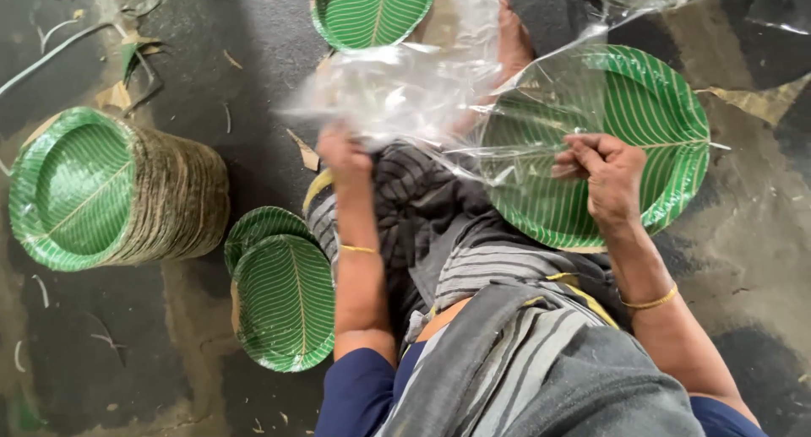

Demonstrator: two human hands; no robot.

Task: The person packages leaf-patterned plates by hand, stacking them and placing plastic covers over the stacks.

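Note:
My left hand grips the edge of a clear plastic bag that is blurred with motion in front of my lap. My right hand is closed on the same plastic where it wraps a green leaf-patterned paper plate, which lies on the floor at my right partly under the film. A foot shows beyond the bag, half hidden by it.
A tall stack of green plates lies on its side at the left. Two loose plates rest beside my left knee, another plate at the top. Paper scraps and more plastic film litter the dark floor.

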